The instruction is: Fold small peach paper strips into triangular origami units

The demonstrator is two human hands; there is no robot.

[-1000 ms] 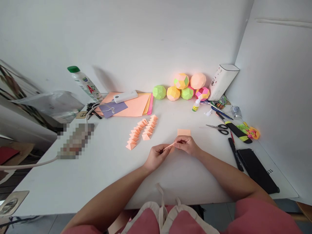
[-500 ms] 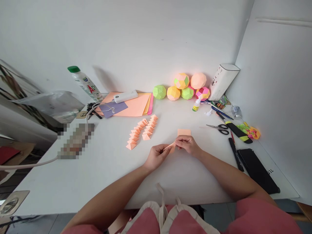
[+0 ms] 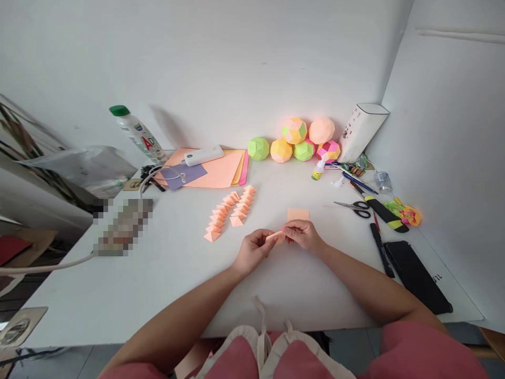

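Observation:
Between my two hands is a small piece of peach paper point(image 3: 278, 238), partly hidden by the fingers. My left hand point(image 3: 255, 251) pinches its left end, thumb on top. At its right end my right hand point(image 3: 302, 235) is closed on the same piece. Just beyond the right hand, a flat peach paper square point(image 3: 299, 214) lies on the table, its near edge covered by the hand. Left of the hands lie two rows of folded peach paper pieces, a longer row point(image 3: 219, 217) and a shorter row point(image 3: 242, 206).
Several faceted paper balls point(image 3: 281, 151) are stacked against the wall, near a glue bottle point(image 3: 317, 169). Scissors point(image 3: 357, 207), a cutter knife point(image 3: 384, 212) and a black phone point(image 3: 418, 276) lie to the right. Coloured sheets point(image 3: 223, 171) under a white power bank point(image 3: 204, 156) lie back left.
The held peach paper has tilted, now showing as a narrower, flatter strip between the fingers. Both hands stay in nearly the same place, and the rest is unchanged.

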